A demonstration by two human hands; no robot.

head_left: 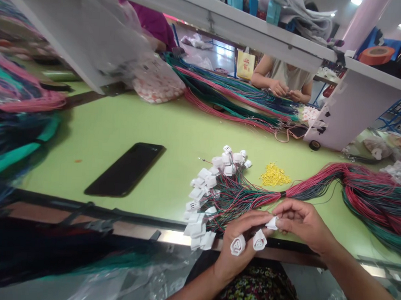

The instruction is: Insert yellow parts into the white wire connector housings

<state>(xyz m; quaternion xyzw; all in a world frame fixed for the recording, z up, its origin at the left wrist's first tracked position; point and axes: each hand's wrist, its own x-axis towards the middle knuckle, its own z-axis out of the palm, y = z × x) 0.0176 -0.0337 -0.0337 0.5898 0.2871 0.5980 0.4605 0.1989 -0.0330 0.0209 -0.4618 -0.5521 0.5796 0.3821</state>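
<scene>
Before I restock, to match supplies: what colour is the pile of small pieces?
The pile is yellow, clearest in the head view.

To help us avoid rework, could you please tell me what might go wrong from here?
1. The small white connector between the left hand and right hand might slip and drop, since both hands are at the front edge of the table.
2. The thin wires fan out and cross densely beside the left hand, so they could snag.
3. The yellow pieces lie loose near the wires, so a shifting bundle may scatter them.
</scene>
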